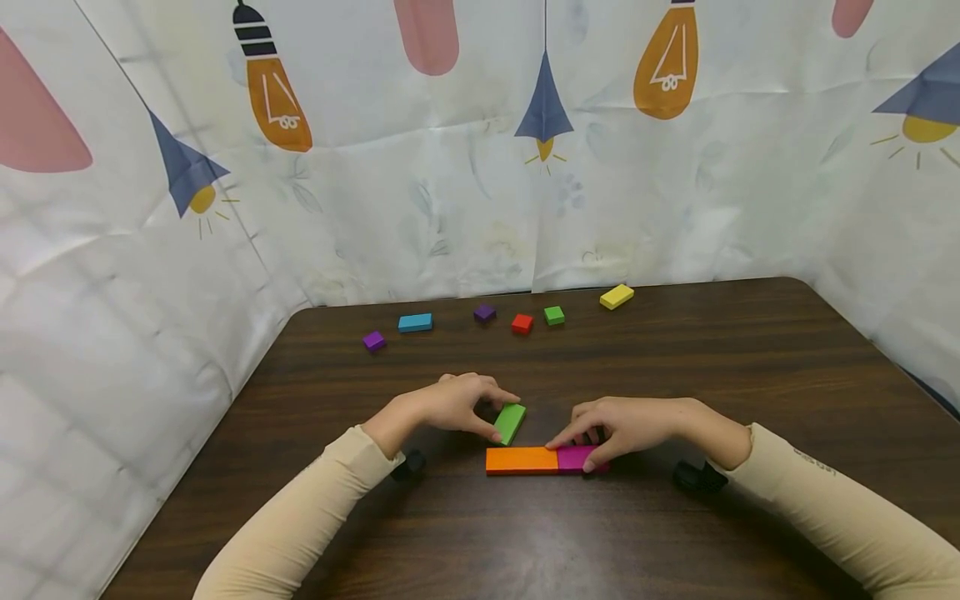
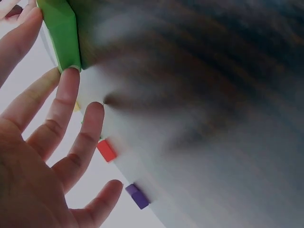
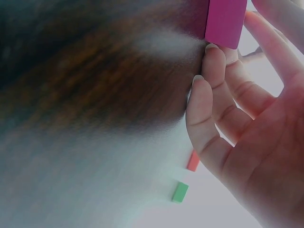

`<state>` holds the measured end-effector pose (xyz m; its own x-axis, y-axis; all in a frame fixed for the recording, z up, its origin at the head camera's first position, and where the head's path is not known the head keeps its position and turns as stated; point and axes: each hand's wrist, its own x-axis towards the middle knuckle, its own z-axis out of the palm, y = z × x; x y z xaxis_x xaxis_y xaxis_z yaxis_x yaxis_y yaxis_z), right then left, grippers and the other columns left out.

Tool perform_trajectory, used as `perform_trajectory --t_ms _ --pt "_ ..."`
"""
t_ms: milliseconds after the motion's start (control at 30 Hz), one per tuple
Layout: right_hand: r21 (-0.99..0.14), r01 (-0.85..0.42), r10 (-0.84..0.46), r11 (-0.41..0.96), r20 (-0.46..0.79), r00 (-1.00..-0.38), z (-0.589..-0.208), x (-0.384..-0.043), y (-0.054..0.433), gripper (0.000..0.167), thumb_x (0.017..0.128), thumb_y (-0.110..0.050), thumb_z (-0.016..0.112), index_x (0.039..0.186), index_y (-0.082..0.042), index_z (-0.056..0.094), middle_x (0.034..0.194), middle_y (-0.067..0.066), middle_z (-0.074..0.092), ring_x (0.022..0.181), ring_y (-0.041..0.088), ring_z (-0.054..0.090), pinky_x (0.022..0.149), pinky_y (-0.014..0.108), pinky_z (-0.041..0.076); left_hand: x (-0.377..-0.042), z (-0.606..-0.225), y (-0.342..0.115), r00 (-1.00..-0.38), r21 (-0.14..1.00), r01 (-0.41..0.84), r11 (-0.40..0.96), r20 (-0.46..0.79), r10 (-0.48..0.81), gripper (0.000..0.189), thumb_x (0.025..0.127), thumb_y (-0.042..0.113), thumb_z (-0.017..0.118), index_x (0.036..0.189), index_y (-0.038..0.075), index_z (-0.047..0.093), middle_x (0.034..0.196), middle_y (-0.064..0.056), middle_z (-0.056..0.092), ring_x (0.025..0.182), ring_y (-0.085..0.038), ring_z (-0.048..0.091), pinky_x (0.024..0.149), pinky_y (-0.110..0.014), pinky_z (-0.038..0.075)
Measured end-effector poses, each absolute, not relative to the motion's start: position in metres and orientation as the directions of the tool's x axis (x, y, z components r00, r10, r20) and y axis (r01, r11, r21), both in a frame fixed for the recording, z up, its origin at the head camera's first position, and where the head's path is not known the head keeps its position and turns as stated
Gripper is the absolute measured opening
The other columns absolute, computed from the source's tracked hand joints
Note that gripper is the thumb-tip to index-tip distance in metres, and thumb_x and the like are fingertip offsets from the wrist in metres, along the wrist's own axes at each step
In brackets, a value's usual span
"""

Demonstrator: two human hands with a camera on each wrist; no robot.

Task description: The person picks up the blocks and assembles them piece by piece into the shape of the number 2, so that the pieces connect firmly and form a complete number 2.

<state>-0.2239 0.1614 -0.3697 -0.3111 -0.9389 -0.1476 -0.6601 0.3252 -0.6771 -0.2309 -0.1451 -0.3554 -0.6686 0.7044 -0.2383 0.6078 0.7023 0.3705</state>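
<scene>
In the head view, a long green block [image 1: 510,423] lies at a slant on the table, pinched lengthwise by my left hand [image 1: 457,404] between thumb and fingertips. The left wrist view shows the green block [image 2: 64,33] against the fingertips, with the other fingers spread. Just nearer to me, an orange block [image 1: 522,461] and a magenta block [image 1: 572,459] lie end to end in one straight row. My right hand [image 1: 626,425] grips the magenta block, thumb on its near side and index fingertip by the seam. Part of the magenta block is hidden under that hand.
Along the table's far side lie a purple block [image 1: 374,341], a blue block [image 1: 416,322], a dark purple block [image 1: 484,313], a red block [image 1: 522,323], a small green block [image 1: 554,315] and a yellow block [image 1: 617,297]. A printed curtain [image 1: 465,208] hangs behind the table [image 1: 720,350].
</scene>
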Motion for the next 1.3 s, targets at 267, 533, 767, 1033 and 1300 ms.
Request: perform_trajectory --t_ms 267,533,767,1033,1300 --pt "-0.673 -0.679 -0.949 0.292 -0.120 -0.290 -0.378 -0.229 0.163 0.047 0.100 -0.032 0.070 0.145 -0.025 0.061 0.101 -0.008 0.054 0.082 0.008 0.049 0.070 0.025 0.045 -0.228 -0.355 -0.143 -0.673 0.364 0.609 0.705 -0.234 0.702 0.060 0.089 0.038 0.081 0.143 0.019 0.063 0.109 0.009 0.064 0.103 -0.013 0.057 0.082 -0.044 0.038" --pt "-0.684 -0.656 -0.941 0.318 -0.140 -0.309 -0.371 -0.225 0.163 0.046 0.099 -0.032 0.071 0.144 -0.024 0.063 0.101 -0.008 0.054 0.083 0.009 0.049 0.072 0.026 0.045 -0.228 -0.354 -0.143 -0.673 0.364 0.607 0.707 -0.237 0.700 0.059 0.089 0.037 0.081 0.143 0.020 0.063 0.108 0.009 0.063 0.102 -0.012 0.057 0.082 -0.044 0.037" --pt "-0.650 -0.712 -0.958 0.264 -0.094 -0.270 -0.393 -0.238 0.168 0.049 0.100 -0.032 0.070 0.147 -0.027 0.059 0.103 -0.008 0.054 0.083 0.007 0.049 0.069 0.024 0.044 -0.228 -0.355 -0.143 -0.673 0.364 0.610 0.704 -0.231 0.703 0.060 0.089 0.038 0.082 0.143 0.020 0.063 0.107 0.010 0.063 0.102 -0.012 0.057 0.081 -0.044 0.037" --pt "-0.657 -0.725 -0.972 0.205 -0.050 -0.229 -0.407 -0.248 0.170 0.055 0.101 -0.037 0.067 0.153 -0.031 0.051 0.105 -0.008 0.055 0.086 0.006 0.051 0.070 0.024 0.046 -0.225 -0.354 -0.145 -0.682 0.370 0.602 0.708 -0.223 0.697 0.068 0.089 0.041 0.081 0.149 0.021 0.056 0.111 0.008 0.063 0.106 -0.015 0.057 0.083 -0.046 0.037" --pt "-0.664 -0.670 -0.934 0.332 -0.131 -0.333 -0.371 -0.226 0.167 0.058 0.102 -0.039 0.065 0.155 -0.022 0.048 0.106 -0.008 0.056 0.088 0.006 0.054 0.076 0.027 0.049 -0.221 -0.348 -0.153 -0.696 0.430 0.578 0.694 -0.185 0.694 0.072 0.090 0.039 0.081 0.152 0.020 0.052 0.119 0.005 0.065 0.116 -0.018 0.056 0.093 -0.054 0.037"
